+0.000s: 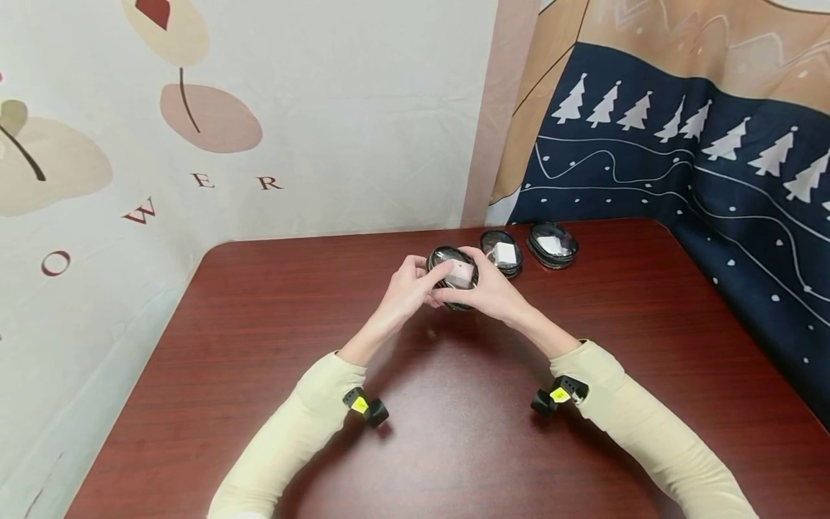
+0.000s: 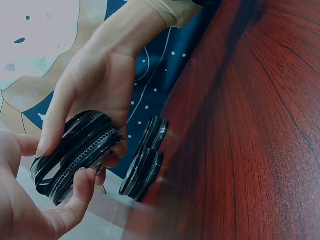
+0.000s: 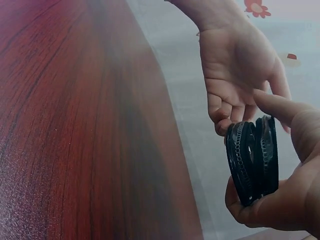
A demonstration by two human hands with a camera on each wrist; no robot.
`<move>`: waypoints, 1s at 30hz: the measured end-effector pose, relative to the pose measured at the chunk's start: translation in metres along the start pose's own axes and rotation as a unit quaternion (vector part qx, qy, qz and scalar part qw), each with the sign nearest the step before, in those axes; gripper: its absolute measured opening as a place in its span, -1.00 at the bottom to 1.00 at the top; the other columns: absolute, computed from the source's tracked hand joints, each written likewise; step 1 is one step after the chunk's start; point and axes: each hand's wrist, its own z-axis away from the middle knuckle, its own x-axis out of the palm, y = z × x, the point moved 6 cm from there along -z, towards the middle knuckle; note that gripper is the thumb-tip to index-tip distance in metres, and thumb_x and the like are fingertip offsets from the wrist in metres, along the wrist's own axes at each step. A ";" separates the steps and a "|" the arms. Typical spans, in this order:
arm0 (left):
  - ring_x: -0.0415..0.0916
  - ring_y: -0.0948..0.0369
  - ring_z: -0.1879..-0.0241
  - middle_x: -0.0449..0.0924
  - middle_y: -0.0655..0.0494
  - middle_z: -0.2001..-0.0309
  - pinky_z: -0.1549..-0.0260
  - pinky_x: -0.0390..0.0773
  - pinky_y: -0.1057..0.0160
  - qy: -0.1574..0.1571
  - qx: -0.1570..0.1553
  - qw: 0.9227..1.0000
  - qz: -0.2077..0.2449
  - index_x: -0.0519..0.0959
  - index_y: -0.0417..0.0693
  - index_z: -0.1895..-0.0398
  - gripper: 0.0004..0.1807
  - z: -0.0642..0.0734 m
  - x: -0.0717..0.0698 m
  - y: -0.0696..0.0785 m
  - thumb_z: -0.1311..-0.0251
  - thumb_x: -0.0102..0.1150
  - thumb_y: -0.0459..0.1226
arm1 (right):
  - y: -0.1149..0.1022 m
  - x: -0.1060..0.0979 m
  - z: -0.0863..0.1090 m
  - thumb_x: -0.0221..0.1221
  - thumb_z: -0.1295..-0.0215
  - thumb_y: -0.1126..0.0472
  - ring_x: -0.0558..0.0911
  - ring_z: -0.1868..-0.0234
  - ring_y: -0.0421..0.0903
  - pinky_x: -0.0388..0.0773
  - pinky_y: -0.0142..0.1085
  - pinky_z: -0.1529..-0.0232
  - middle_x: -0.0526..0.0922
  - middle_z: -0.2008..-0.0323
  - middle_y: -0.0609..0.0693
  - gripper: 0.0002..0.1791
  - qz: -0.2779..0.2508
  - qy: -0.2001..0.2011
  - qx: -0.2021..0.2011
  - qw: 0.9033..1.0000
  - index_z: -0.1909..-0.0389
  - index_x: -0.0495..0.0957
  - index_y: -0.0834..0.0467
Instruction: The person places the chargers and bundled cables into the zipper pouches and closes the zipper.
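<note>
A round black zippered case with a clear top and a white block inside is held above the table between both hands. My left hand grips its left side, the thumb lying across the clear face. On the other side my right hand holds it between thumb and fingers. Zipper teeth run along the rim of the case in the left wrist view. The right wrist view shows the case edge-on, my right hand around it and my left-hand fingers at its upper edge.
Two similar round zippered cases, one nearer and one farther right, lie at the back of the dark red wooden table. A pale printed cloth and a navy tree-patterned cloth hang behind it.
</note>
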 end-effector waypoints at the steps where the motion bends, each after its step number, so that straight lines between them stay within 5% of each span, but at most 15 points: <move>1: 0.57 0.26 0.50 0.61 -0.03 0.33 0.35 0.62 0.24 0.004 0.001 1.000 -0.019 0.39 -0.27 -0.07 -0.45 0.000 -0.001 0.000 -0.29 0.28 -0.02 | 0.000 0.000 0.000 0.51 -0.07 0.02 0.47 -0.17 0.06 0.46 -0.08 -0.15 0.40 -0.25 0.16 0.09 0.005 -0.002 -0.004 1.000 -0.51 0.07 0.18; 7: 0.54 0.16 0.22 0.62 -0.07 0.15 0.27 0.51 0.30 0.014 0.001 0.995 -0.095 0.45 -0.28 -0.10 -0.40 -0.002 -0.004 -0.002 -0.17 0.38 -0.05 | -0.003 0.002 0.000 0.57 0.03 0.01 0.42 -0.27 0.03 0.40 -0.07 -0.25 0.37 -0.32 0.16 0.16 0.042 -0.008 -0.033 0.999 -0.50 0.10 0.23; 12: 0.55 0.22 0.49 0.62 -0.07 0.26 0.39 0.59 0.25 -0.008 -0.009 1.000 -0.028 0.37 -0.31 -0.15 -0.43 -0.003 -0.002 -0.003 -0.20 0.37 -0.20 | -0.004 0.001 0.000 0.47 -0.14 0.03 0.42 -0.26 0.04 0.39 -0.04 -0.26 0.39 -0.31 0.16 -0.02 0.034 -0.013 -0.044 0.998 -0.48 0.16 0.19; 18: 0.48 0.25 0.62 0.56 -0.02 0.28 0.49 0.54 0.28 -0.009 -0.019 0.999 0.035 0.32 -0.33 -0.18 -0.44 -0.004 -0.003 -0.005 -0.21 0.34 -0.31 | -0.005 -0.003 0.000 -0.08 -0.61 0.04 0.32 -0.36 0.05 0.17 -0.03 -0.40 0.36 -0.36 0.20 -0.46 -0.058 -0.015 -0.035 0.998 -0.45 0.26 0.23; 22: 0.47 0.24 0.63 0.56 0.00 0.31 0.52 0.48 0.30 -0.008 -0.029 0.999 0.042 0.32 -0.31 -0.20 -0.42 -0.004 -0.004 -0.005 -0.20 0.34 -0.30 | -0.006 -0.003 -0.001 -0.27 -0.67 0.08 0.31 -0.37 0.03 0.18 -0.10 -0.40 0.33 -0.39 0.23 -0.46 -0.117 -0.032 -0.042 0.992 -0.46 0.23 0.32; 30: 0.45 0.24 0.59 0.52 0.04 0.33 0.50 0.45 0.29 -0.009 -0.045 0.997 0.059 0.37 -0.28 -0.15 -0.50 -0.003 -0.007 -0.006 -0.24 0.30 -0.25 | -0.004 -0.003 0.000 -0.33 -0.68 -0.01 0.40 -0.26 -0.01 0.45 -0.30 -0.18 0.31 -0.39 0.24 -0.40 -0.172 -0.058 -0.023 0.983 -0.48 0.19 0.31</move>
